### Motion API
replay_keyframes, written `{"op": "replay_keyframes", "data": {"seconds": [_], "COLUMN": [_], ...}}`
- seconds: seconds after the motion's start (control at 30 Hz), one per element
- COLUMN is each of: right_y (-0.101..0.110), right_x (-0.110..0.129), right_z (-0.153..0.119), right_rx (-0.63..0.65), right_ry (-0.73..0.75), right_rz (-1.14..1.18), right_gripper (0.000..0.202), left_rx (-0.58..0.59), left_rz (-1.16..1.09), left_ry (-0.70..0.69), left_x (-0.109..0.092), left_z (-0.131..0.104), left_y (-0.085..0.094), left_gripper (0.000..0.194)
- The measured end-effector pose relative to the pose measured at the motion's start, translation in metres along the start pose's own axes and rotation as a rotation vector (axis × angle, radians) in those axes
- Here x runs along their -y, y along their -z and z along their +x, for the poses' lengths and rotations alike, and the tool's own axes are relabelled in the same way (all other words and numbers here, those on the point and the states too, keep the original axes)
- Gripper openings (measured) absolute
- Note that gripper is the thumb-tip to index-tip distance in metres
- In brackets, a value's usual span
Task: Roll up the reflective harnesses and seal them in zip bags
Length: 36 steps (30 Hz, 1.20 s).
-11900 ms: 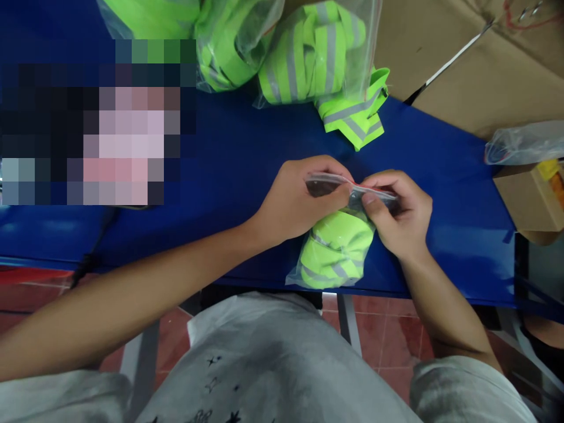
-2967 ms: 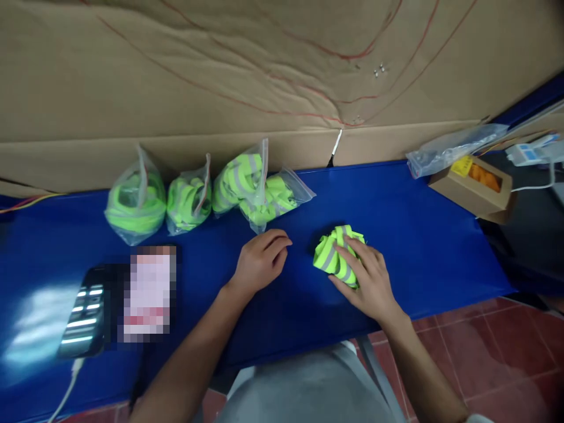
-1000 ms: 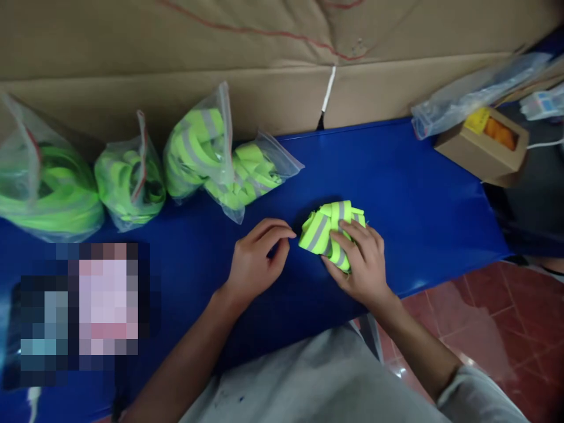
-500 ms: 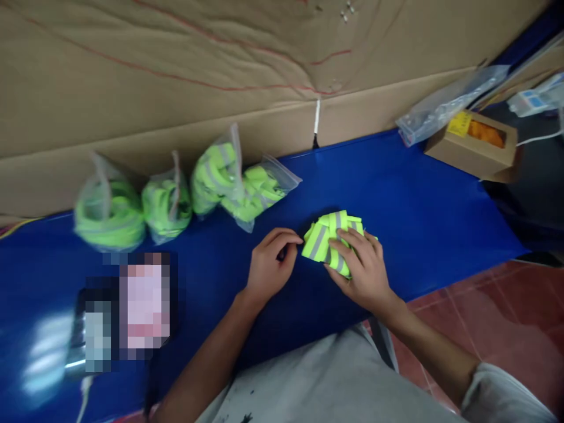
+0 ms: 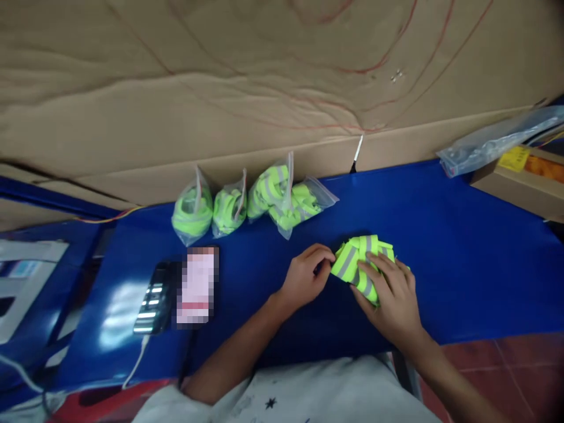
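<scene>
A folded bundle of neon yellow-green strips with grey bands (image 5: 350, 262) lies on the blue table. My right hand (image 5: 392, 294) rests over its right side, fingers bent on top and thumb at the lower edge. My left hand (image 5: 308, 273) is at the bundle's left edge, with thumb and index finger pinched together; whatever is between the fingertips is too small to make out. Clear zip bags with similar strips stand behind, among them a round one (image 5: 192, 214) and a smaller one (image 5: 229, 210).
Left on the blue table (image 5: 273, 317) lie a dark phone (image 5: 154, 299) with a white cable and a blurred pink item (image 5: 197, 285). A cardboard box (image 5: 520, 188) and a clear plastic bag (image 5: 493, 147) sit at the right. Brown cardboard (image 5: 264, 117) stands behind.
The view has swung left, so everything appears further right and more of the left side shows. Both hands keep nearly the same pose at the bundle.
</scene>
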State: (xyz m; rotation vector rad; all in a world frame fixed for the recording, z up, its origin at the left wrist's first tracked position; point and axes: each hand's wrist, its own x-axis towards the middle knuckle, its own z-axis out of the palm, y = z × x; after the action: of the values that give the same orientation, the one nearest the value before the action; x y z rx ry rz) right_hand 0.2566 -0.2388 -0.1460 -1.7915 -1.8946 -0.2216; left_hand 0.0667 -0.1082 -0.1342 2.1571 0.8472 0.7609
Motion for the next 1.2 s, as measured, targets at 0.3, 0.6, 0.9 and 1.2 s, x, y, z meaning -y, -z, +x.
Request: {"op": "replay_keyframes", "data": {"seconds": [0.3,0.6,0.9,1.2], "right_y": [0.013,-0.026,-0.043,-0.047], "right_x": [0.003,-0.009,-0.01,-0.011], "right_z": [0.02,0.102,0.104,0.103], "right_rx": [0.129,0.268,0.103,0.05], "right_ry": [0.115,0.746,0.82,0.837], "right_rz": [-0.151,0.131,0.167,0.156], "right_gripper": [0.049,0.056,0.05,0.047], "left_rx": [0.097,-0.076,-0.159,-0.179], "left_rz": [0.213,0.53,0.563,0.408], "left_ry": [-0.081,-0.019,-0.123,-0.214], "left_x": [-0.022,-0.023,-0.013,0.013], "left_z": [-0.021,-0.059,-0.036,-0.038], "left_y": [0.027,0.059,0.035,0.022], "left_gripper": [0.028,0.009,0.046,0.037]}}
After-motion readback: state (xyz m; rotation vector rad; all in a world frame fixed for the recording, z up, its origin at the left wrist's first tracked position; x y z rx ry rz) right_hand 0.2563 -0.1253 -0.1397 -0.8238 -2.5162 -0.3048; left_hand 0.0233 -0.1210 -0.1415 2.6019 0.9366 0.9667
